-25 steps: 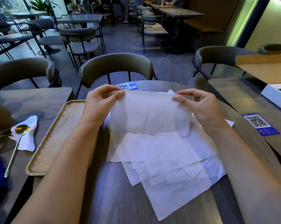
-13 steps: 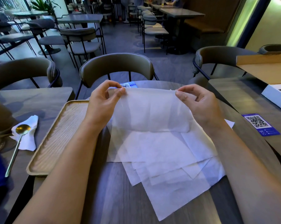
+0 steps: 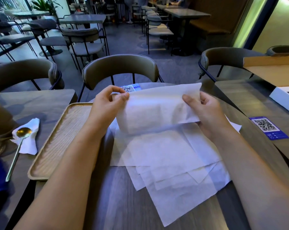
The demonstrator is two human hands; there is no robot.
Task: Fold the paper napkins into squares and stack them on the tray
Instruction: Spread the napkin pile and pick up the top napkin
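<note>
Spoon [image 3: 23,132] on a crumpled napkin [image 3: 29,143] lies at our nine o'clock, beside the bare wooden tray [image 3: 57,141]. Our left hand [image 3: 107,108] pinches the lifted napkin [image 3: 158,108] at its top left corner, our right hand [image 3: 205,110] pinches its right edge, holding it above the loose napkin pile [image 3: 170,163] at twelve o'clock on the table [image 3: 123,205]

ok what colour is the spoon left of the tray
Gold, shiny; the spoon lies on a white napkin. Head view.
</note>
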